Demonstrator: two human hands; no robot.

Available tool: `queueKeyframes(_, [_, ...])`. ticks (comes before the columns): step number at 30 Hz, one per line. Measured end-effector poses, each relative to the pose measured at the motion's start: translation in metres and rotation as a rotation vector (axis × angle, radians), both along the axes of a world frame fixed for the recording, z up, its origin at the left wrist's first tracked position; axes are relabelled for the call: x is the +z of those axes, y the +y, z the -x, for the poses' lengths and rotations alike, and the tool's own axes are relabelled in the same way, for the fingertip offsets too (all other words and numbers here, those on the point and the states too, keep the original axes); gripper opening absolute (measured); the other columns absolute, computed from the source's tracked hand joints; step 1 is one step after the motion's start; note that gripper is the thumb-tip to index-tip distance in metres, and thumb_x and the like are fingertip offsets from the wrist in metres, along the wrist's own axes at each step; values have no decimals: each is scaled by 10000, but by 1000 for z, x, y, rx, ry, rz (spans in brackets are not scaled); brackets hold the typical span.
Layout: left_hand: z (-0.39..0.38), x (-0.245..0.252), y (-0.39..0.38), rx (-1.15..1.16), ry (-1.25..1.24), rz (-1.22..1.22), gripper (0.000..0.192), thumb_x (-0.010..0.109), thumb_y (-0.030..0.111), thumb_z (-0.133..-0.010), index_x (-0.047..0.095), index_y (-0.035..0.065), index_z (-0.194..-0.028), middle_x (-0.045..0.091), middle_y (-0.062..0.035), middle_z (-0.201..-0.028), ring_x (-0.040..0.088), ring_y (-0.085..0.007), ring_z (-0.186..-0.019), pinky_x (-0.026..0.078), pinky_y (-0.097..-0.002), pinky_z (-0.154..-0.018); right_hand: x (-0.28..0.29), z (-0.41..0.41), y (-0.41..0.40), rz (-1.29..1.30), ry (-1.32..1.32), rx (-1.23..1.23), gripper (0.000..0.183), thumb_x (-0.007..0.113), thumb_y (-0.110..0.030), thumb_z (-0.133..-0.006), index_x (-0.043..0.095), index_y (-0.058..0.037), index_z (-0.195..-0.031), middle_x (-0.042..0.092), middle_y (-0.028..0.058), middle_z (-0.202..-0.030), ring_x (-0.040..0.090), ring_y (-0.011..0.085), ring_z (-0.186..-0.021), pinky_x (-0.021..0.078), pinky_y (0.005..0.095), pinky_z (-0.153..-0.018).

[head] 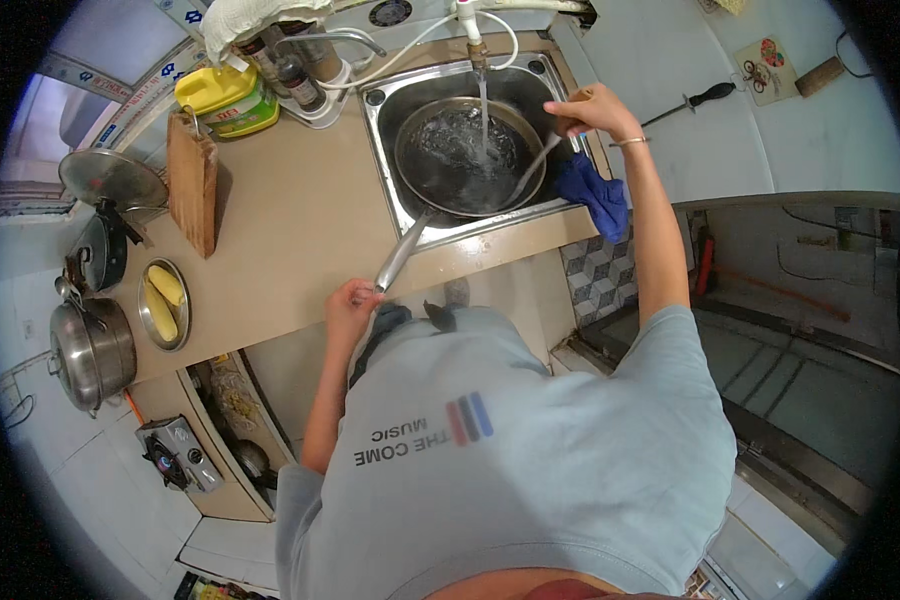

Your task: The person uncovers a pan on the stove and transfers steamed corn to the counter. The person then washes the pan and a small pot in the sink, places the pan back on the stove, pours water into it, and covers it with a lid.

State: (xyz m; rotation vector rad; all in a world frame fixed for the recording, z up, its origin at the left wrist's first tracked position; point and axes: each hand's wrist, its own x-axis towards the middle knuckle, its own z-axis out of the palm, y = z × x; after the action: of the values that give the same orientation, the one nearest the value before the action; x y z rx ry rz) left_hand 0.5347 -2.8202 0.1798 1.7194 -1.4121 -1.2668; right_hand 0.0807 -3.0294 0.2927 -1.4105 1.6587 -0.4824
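Observation:
A dark-bottomed wok (450, 180) rests in the stainless steel sink (381, 154), with water in it. From the tap (478, 54) a stream of water (484, 112) falls into the wok and ripples the surface. My left hand (351, 309) grips the end of the wok's metal handle (405, 251), which sticks out over the counter edge. Above the sink's right side, my right hand (596, 114) holds a metal utensil (536, 166). Its lower end dips into the wok, and its exact shape is hard to tell there.
Left on the counter (300, 202) are a wooden cutting board (195, 187), a yellow jug (229, 101), a metal plate (183, 330) with two yellow food pieces (161, 311), and a lidded steel pot (94, 352). A blue cloth (594, 196) drapes over the sink's right edge. A gas stove (180, 454) stands lower left.

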Motion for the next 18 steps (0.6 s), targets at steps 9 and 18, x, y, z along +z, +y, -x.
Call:
queueKeyframes(9, [-2, -9, 3, 24, 47, -6, 131, 712, 30, -718, 638, 11, -825, 642, -63, -660, 598, -105, -607, 482, -248, -577, -101, -39, 27, 316, -332, -339, 289, 776, -245, -728, 641, 3, -793, 661, 77, -756, 632, 115, -661, 520, 230, -564])
queueKeyframes(18, [0, 8, 2, 2, -19, 45, 152, 715, 25, -702, 639, 10, -832, 643, -72, -657, 608, -113, -598, 489, -247, -573, -9, -19, 36, 17, -148, -195, 262, 734, -198, -734, 610, 19, -656, 638, 79, -656, 588, 124, -499, 500, 225, -499])
